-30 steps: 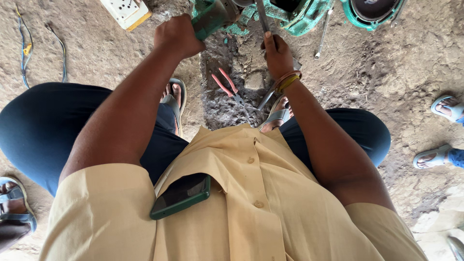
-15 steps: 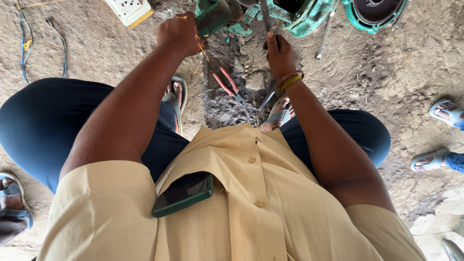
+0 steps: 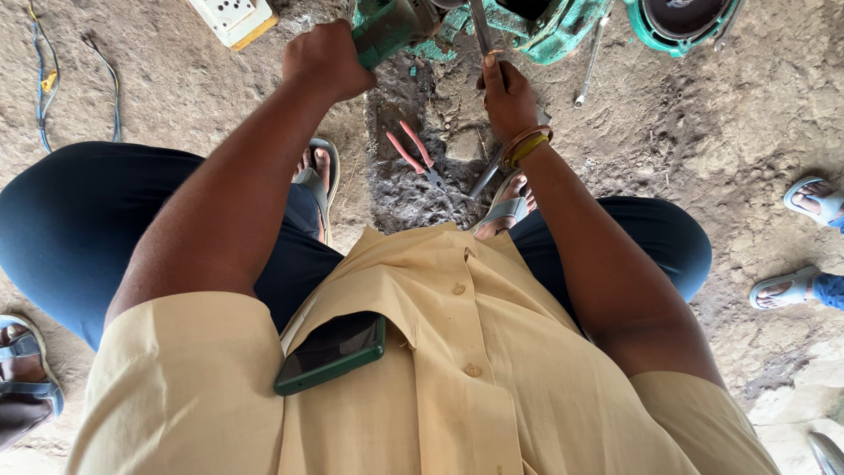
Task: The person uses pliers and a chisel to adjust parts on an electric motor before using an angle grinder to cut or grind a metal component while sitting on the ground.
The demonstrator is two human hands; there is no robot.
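The left hand (image 3: 327, 60) grips the green machine part (image 3: 387, 31) tightly to steady it, while the right hand (image 3: 508, 98) closes its fingers around a thin metal rod (image 3: 480, 26), guiding it.

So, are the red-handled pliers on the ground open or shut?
Open: the red-handled pliers lie on the ground with their two handles spread apart; neither hand touches them.

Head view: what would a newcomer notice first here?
First, the two bare arms reaching forward: the left hand grips a green machine part at the top, and the right hand holds a metal rod against the green housing. Next, the red-handled pliers lying on the dirt floor between the feet. Close to the camera, a green phone sticks out of the pocket of the tan shirt.
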